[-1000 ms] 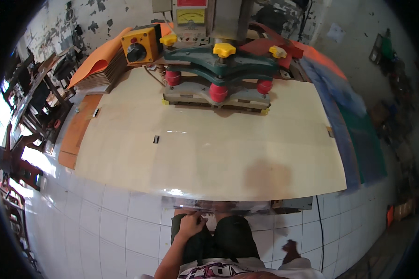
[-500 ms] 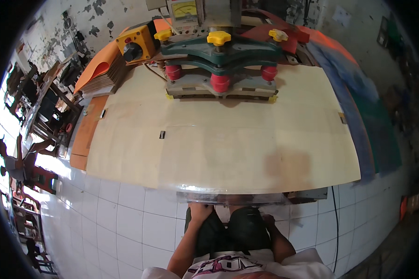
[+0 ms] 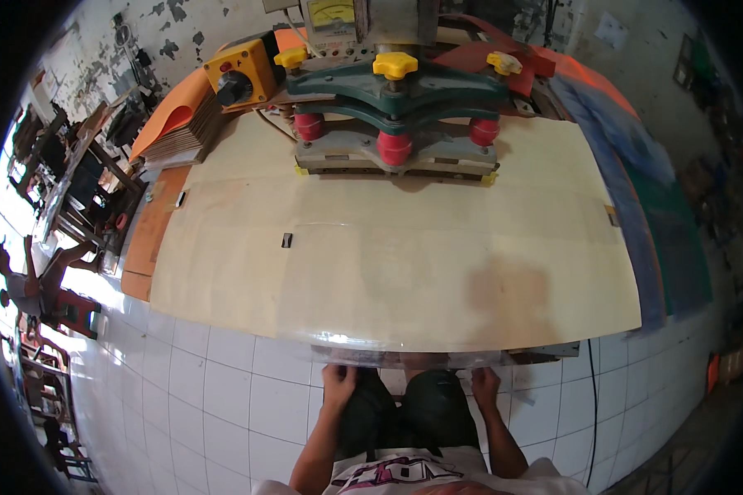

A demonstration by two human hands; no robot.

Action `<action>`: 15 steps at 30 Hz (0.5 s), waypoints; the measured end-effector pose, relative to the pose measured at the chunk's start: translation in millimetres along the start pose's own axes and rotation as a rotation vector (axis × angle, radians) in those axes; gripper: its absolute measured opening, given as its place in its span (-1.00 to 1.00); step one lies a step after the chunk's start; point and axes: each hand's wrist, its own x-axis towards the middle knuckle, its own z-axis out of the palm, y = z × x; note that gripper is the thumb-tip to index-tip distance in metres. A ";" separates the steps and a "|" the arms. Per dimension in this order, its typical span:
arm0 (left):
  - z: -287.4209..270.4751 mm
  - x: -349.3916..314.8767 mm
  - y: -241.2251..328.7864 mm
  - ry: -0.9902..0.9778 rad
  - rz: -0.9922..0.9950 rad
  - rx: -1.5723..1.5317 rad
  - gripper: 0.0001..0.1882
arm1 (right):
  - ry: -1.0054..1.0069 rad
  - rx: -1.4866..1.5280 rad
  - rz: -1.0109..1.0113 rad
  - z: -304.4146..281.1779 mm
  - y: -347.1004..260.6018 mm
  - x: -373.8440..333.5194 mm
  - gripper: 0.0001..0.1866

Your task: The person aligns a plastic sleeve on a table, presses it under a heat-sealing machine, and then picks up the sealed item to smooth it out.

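A clear plastic sheet [image 3: 371, 358] lies over the cream board [image 3: 223, 272] on the table and hangs past its front edge. My left hand [image 3: 338, 384] is at the left part of the hanging edge, fingers curled and closed at the film. On the right, my right hand [image 3: 485, 386] is closed at the same edge, just beyond my knee. The fingertips of both hands are partly hidden at the film. A small black clip-like piece [image 3: 286, 240] rests on the board beside the sheet's left border.
A press head [image 3: 396, 103] with yellow knobs and red spacers stands at the back. Left of it are a yellow control box [image 3: 241, 73] and stacked orange sheets [image 3: 177, 124]. Blue sheets [image 3: 627, 206] drape at right. A black cable [image 3: 593, 412] crosses the tiles. Someone [image 3: 29, 276] sits far left.
My left hand has moved slightly left from my knee to the sheet's edge. My right hand has come forward from beside my thigh to that edge. The press head stays put.
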 end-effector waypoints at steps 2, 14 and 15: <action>-32.9 -13.1 52.7 -0.027 -0.047 0.228 -0.78 | 0.067 -0.042 -0.223 -62.0 -85.2 4.4 -0.81; -122.7 101.6 293.6 0.309 0.851 0.668 -0.47 | 0.383 -0.520 -0.706 -213.1 -332.8 88.8 -0.62; -131.2 109.4 305.5 0.282 0.819 0.723 -0.47 | 0.352 -0.475 -0.677 -213.5 -338.9 100.6 -0.64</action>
